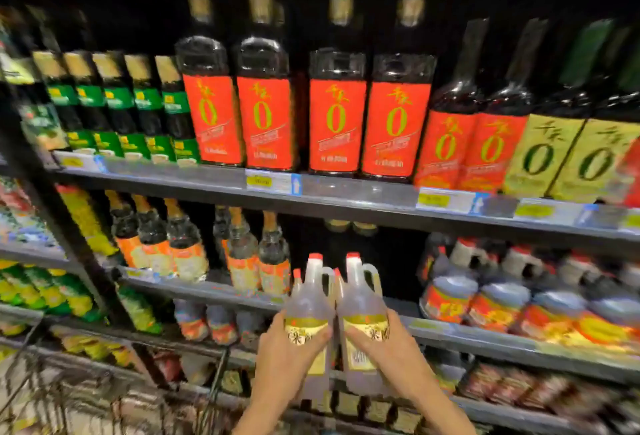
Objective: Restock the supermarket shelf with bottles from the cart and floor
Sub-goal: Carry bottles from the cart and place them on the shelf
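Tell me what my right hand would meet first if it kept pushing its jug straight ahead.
Probably nothing soon: the right hand and its jug face a dark gap on the middle shelf. Depth is unclear.
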The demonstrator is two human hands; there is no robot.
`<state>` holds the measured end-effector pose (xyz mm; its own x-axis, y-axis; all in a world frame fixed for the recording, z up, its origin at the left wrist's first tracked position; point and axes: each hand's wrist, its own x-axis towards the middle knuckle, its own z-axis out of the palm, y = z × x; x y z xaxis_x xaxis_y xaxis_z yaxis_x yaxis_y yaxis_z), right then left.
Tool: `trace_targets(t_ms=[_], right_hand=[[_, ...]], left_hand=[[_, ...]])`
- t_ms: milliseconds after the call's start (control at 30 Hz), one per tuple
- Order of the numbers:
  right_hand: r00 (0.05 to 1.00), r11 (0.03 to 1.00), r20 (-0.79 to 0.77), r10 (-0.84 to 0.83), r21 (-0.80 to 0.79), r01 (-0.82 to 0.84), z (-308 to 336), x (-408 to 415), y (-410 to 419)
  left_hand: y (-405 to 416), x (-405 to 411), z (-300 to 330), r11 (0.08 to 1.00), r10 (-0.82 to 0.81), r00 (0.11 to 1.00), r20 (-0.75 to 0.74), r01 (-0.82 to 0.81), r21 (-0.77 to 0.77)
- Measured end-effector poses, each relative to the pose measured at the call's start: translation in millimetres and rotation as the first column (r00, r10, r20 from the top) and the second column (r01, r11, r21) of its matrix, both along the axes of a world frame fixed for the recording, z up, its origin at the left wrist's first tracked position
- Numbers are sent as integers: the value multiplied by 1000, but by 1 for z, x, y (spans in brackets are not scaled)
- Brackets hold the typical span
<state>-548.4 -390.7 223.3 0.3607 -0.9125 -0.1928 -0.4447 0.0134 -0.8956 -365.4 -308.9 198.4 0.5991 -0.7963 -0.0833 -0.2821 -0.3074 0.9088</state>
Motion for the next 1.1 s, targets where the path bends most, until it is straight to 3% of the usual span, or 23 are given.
trace_targets(t_ms=[167, 367, 600, 733, 867, 1000, 1100], right_hand=[[991, 987, 30, -127, -97, 130, 15, -13, -35], [966, 953, 8, -260, -162, 258, 17, 11, -94], [957, 946, 161, -240, -185, 268, -6, 35, -120], [960, 927, 123, -250, -258, 274, -26, 34, -122], [976, 922, 20, -216, -324, 211, -42, 31, -126], [929, 953, -314, -197, -285, 106, -56, 26, -127], [909, 958, -364, -203, -267, 107, -48, 27, -135]], left_hand=[[-52, -11, 32, 992, -86, 996, 21, 87, -93], [-117, 1, 54, 993, -14, 989, 146, 31, -117], [-154, 15, 13, 976, -22, 990, 137, 51, -214], [-155, 17, -2, 964, -77, 979, 190, 122, -236], [-161, 27, -23, 977, -199, 950, 239, 210, -24], [-158, 34, -34, 975, -222, 924, 310, 219, 45], [-162, 32, -23, 972, -231, 888, 397, 199, 121]])
